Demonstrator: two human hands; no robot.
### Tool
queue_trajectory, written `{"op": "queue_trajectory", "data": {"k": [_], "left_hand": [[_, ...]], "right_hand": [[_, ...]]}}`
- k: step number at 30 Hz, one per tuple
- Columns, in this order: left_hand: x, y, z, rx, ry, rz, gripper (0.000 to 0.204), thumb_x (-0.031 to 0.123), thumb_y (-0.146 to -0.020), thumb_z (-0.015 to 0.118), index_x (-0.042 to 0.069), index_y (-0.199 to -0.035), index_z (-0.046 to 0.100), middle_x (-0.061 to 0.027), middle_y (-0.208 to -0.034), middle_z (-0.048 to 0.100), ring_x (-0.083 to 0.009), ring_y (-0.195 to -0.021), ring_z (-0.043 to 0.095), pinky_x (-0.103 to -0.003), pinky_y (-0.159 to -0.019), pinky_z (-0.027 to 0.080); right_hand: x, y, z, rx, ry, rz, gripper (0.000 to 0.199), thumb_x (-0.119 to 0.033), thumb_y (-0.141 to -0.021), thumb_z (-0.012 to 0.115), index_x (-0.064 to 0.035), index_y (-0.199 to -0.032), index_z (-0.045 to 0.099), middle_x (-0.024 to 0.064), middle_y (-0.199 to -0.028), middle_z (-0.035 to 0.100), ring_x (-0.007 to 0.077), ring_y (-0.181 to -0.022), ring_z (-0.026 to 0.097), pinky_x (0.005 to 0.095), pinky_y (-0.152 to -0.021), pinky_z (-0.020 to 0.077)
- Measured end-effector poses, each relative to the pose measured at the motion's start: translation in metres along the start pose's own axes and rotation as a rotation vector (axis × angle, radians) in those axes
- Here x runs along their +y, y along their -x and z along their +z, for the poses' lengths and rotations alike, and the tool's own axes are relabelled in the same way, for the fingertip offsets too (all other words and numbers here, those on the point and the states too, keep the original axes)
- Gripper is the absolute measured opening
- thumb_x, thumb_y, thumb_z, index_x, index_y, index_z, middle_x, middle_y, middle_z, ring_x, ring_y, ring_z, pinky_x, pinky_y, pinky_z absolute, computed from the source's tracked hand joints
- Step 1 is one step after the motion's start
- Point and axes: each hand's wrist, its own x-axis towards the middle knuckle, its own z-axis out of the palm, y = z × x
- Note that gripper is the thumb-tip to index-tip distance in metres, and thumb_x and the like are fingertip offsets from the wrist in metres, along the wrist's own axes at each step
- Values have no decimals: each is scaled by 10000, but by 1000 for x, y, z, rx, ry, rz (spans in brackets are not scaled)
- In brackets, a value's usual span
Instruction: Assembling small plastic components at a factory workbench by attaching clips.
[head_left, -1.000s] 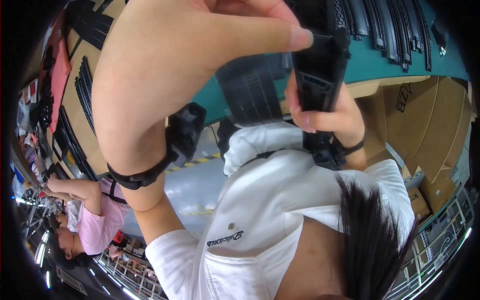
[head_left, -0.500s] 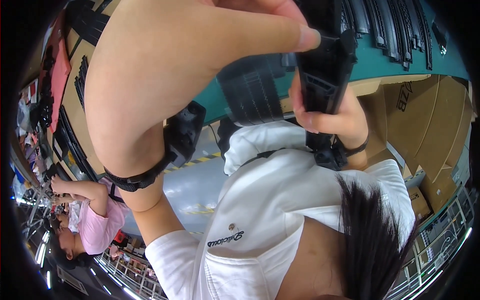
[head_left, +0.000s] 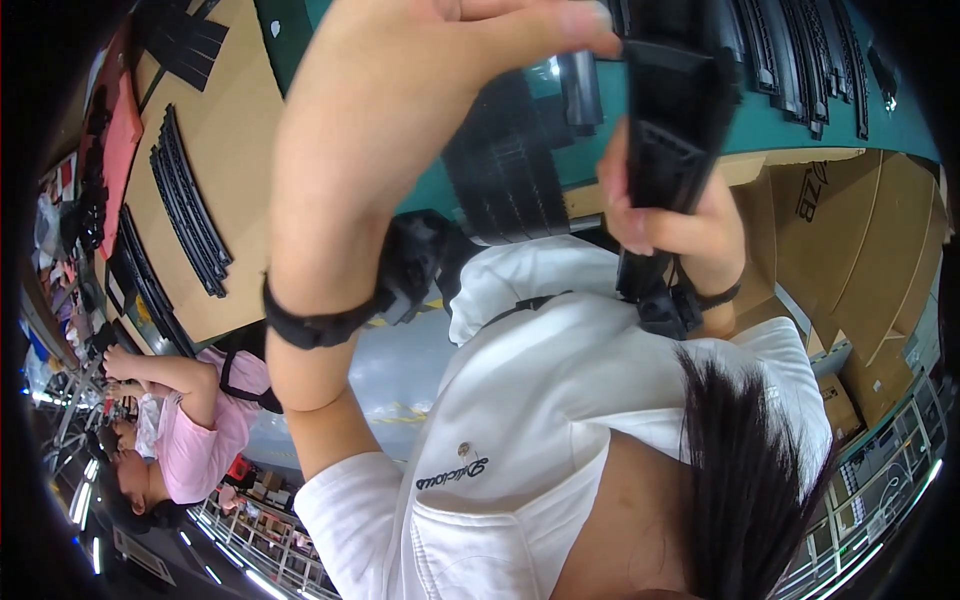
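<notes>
Shifted rightward, long black part [head_left: 678,125] sits upper right of frame, right hand [head_left: 695,225] clasped round its lower portion, seemingly to steady it; left hand [head_left: 395,115] alongside, hold I cannot tell.

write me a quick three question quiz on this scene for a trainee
1. Short answer: which hand is wrapped around the long black part?
2. Multiple choice: what colour is the tabletop at the upper right? a) yellow b) white c) green
3. True or false: the slim curved black strips at the picture's left lie on a white surface.

Key: 1. the right hand; the left hand is higher in the picture. 2. c. 3. False: they lie on a brown surface.
</notes>
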Motion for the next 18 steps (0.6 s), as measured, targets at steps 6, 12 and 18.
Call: {"op": "queue_trajectory", "data": {"k": [6,12,18], "left_hand": [[-88,-7,12,302,-464,345,119,75,-714,642,17,-805,593,-59,-831,627,-129,-798,573,-246,-730,432],[-126,-21,17,636,-942,688,131,124,-625,669,100,-729,592,-19,-667,532,-205,-672,486,-309,-590,335],[-126,-26,19,693,-1042,674,95,124,-635,664,90,-683,589,-32,-685,528,-206,-675,487,-298,-598,330]], "right_hand": [[4,-1,-21,45,-194,-76,218,11,-611,513,38,-826,496,40,-619,483,85,-480,426,211,-453,355],[7,-3,-24,28,-176,-103,213,15,-613,510,47,-822,483,50,-606,474,92,-456,414,215,-440,350],[4,-5,-26,0,-161,-98,215,11,-612,509,44,-824,485,52,-606,475,92,-452,412,216,-438,351]]}}
